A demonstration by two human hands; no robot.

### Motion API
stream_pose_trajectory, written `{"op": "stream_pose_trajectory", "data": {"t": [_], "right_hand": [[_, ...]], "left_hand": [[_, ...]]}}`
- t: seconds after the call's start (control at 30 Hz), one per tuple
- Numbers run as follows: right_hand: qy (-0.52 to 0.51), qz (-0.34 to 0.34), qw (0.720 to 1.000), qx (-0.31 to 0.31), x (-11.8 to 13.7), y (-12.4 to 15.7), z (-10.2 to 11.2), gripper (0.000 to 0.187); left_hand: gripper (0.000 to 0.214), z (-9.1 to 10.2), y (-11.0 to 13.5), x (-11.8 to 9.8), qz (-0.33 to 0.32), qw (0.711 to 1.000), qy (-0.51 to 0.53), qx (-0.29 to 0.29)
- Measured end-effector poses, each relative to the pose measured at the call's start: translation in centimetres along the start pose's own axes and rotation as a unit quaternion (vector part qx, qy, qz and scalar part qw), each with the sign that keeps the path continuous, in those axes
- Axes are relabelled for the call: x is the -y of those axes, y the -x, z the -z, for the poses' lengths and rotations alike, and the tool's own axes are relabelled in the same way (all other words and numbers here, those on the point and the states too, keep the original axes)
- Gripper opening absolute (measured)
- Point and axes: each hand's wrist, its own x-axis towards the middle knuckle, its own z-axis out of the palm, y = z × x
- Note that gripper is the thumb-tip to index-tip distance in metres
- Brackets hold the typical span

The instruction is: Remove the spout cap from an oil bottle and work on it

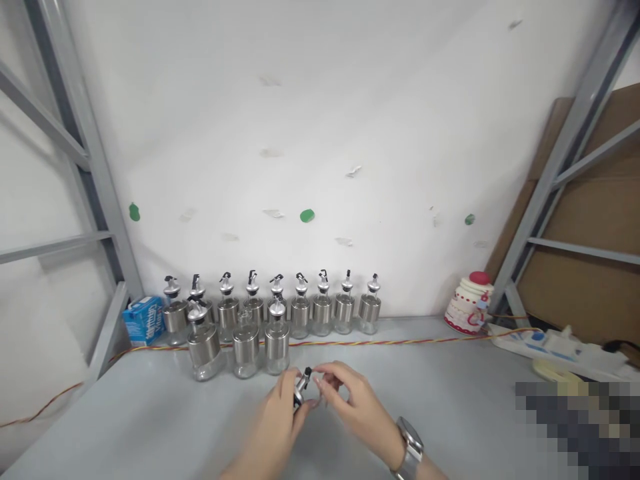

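Watch (411, 437): metal band, on the right wrist, nearest me as I look on.
Left hand (280, 410): thumb and fingers closed around a spout.
Right hand (353, 393): fingers bent, thumb and index slightly apart beside the spout's black tip; I cannot tell whether they touch it.
Spout (302, 387): silver and black, tilted, held above the table (425, 407) between the hands.
Front row: three bottles (247, 347), glass with steel bands, upright just beyond the left hand; outer two wear spouts.
Cord (400, 342): red and yellow, runs across the table behind the front row.
Back row: nine spouted bottles (370, 310), upright near the wall (400, 100).
Left end: blue carton (144, 321), beside the back row.
Right end: white jar (467, 307), red lid; power strip (555, 350) nearby.
Wall: green patches (307, 215), scuffs.
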Motion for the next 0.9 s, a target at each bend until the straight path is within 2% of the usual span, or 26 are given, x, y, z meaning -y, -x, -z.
{"op": "stream_pose_trajectory", "data": {"t": [0.1,0.27,0.4,0.47,0.57,0.7,0.9], "right_hand": [[0.001,-0.038,0.999,0.006,-0.4,0.0,-0.4,0.029],[0.025,-0.077,0.997,0.013,-1.4,0.2,-1.8,0.037],[-0.042,-0.12,0.992,-0.004,-2.2,0.0,-2.9,0.043],[-0.071,-0.139,0.987,-0.048,-2.5,-0.2,-3.0,0.044],[-0.081,-0.15,0.98,-0.1,-3.0,-0.5,-2.8,0.045],[-0.084,-0.16,0.979,-0.089,-3.2,-0.6,-2.5,0.046],[-0.101,-0.168,0.978,-0.073,-3.1,-0.6,-2.5,0.044]], "left_hand": [[0.04,-0.4,0.0,0.5,0.01,0.999,0.051,0.015],[0.039,-1.1,0.5,0.8,-0.062,0.994,0.084,0.025],[0.045,-1.0,0.5,0.5,-0.072,0.993,0.096,0.023],[0.043,-0.5,0.5,0.1,-0.039,0.997,0.072,-0.001],[0.025,0.4,0.4,-0.4,-0.005,1.0,0.006,-0.019],[0.019,0.6,0.4,-0.4,-0.052,0.998,-0.041,-0.002],[0.019,0.3,0.5,-0.1,-0.062,0.996,-0.063,-0.023]]}}
